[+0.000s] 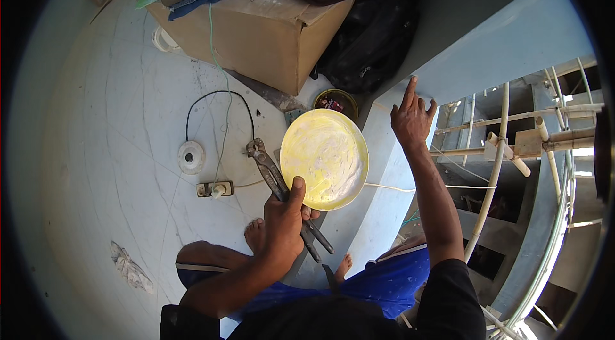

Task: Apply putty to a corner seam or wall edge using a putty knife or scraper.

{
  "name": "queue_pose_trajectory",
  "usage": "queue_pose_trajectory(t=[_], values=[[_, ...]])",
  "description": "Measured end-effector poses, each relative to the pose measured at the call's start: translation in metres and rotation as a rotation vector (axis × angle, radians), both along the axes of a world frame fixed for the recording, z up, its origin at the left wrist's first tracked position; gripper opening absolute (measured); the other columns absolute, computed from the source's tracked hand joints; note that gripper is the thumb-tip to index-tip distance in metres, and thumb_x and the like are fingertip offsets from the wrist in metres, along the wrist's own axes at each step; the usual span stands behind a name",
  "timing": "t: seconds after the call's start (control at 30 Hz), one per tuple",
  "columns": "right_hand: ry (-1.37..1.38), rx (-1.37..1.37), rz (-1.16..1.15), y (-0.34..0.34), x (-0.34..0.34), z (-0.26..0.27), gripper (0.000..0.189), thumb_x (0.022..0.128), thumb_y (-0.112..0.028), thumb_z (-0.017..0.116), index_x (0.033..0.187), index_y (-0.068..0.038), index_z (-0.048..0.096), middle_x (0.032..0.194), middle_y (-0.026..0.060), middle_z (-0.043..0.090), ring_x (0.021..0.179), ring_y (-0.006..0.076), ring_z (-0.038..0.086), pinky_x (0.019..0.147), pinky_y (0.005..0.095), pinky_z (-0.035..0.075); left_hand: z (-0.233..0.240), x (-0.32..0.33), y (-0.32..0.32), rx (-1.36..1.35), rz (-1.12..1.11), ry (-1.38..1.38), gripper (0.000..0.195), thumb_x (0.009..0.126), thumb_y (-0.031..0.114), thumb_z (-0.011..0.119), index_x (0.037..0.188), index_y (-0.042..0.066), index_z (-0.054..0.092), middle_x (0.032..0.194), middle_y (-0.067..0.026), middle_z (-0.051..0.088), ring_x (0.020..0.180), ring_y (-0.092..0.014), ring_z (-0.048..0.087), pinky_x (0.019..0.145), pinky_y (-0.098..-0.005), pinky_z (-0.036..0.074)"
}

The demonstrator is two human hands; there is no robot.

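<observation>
My left hand point(283, 217) grips a pair of adjustable pliers point(271, 172), jaws pointing up and to the left, together with the near edge of a round yellow plate point(324, 159) smeared with whitish paste. The thumb lies over the plate's rim. My right hand point(413, 111) holds nothing; its index finger is stretched out, with the fingertip at the pale blue wall surface point(490, 37) beside the opening. A dark flat blade point(330, 278) shows below the plier handles; what holds it cannot be told.
A cardboard box point(250, 37) bears clothes. A dark bag point(370, 42) and a round tub point(343, 99) stand beside it. On the marbled floor are a socket block point(215, 189) with cords, a white disc point(191, 157) and a crumpled bag point(129, 268). Bamboo scaffolding point(499, 162) stands outside, right.
</observation>
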State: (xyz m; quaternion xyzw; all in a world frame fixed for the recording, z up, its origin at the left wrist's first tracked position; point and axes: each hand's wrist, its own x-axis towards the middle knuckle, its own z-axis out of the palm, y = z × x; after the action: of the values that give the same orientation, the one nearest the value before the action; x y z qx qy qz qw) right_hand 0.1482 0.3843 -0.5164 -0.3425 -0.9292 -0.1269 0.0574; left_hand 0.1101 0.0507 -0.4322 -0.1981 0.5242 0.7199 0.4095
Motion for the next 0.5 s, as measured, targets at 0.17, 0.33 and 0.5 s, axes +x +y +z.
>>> queue_pose_trajectory(t=[0.17,0.33,0.5], values=[[-0.002,0.021,0.014,-0.003,0.001,-0.014,0.087,0.085,-0.017,0.063,0.155,-0.001,0.013,0.111,0.0134,0.066,0.108,0.0294,0.063,0.112,0.0639,0.021,0.001,0.000,0.000,-0.002,0.012,-0.011,0.034,0.096,0.037,0.065,0.094,0.004,0.056,0.064,0.0026,0.049,0.054,-0.007,0.043,0.056,-0.0288,0.046],[-0.068,0.034,0.025,-0.002,0.006,-0.033,0.080,0.090,-0.012,0.054,0.155,0.001,0.010,0.106,0.0108,0.062,0.100,0.0279,0.061,0.110,0.0652,0.023,0.000,0.001,0.000,0.009,-0.001,-0.012,0.036,0.095,0.038,0.066,0.093,0.004,0.057,0.064,0.0025,0.048,0.055,-0.007,0.043,0.056,-0.0287,0.046],[-0.108,0.020,0.020,-0.001,0.003,-0.056,0.078,0.091,-0.012,0.051,0.155,0.001,0.009,0.105,0.0123,0.062,0.097,0.0283,0.061,0.108,0.0632,0.026,-0.001,0.001,-0.001,0.025,0.004,-0.016,0.037,0.095,0.038,0.065,0.094,0.003,0.057,0.063,0.0025,0.048,0.054,-0.007,0.043,0.056,-0.0287,0.045]])
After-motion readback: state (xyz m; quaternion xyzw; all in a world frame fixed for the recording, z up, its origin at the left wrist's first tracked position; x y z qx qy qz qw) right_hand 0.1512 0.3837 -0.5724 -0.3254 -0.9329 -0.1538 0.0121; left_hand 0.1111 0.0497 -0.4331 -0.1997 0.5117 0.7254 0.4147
